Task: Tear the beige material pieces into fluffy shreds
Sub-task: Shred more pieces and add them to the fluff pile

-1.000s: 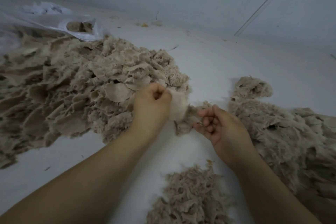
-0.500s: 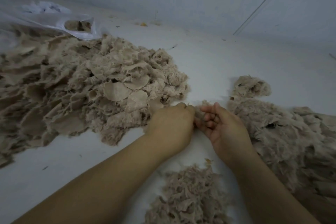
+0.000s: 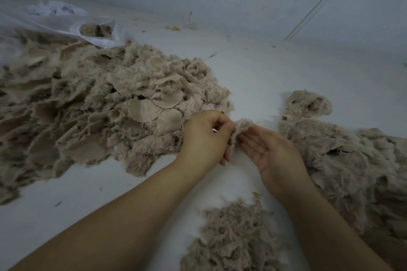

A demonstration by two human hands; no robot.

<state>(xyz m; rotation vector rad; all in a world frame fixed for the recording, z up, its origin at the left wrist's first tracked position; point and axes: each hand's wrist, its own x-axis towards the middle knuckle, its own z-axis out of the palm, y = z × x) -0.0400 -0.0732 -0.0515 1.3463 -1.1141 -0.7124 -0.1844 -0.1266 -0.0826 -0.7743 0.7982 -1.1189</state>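
A beige tuft point(image 3: 241, 124) is pinched by curled fingers of the left hand point(image 3: 207, 136) and touched by straight fingers of the right hand point(image 3: 272, 156); pulling apart seems called for next.

Dim, cool flat light, soft shadows, wide-angle edge distortion

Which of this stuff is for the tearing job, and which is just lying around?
For the job:
left hand
right hand
beige tuft between them
big pile of pieces, on the left
fluffy shred heap, on the right
small shred pile, nearest

Just lying about:
plastic bag
yellow scrap by the wall
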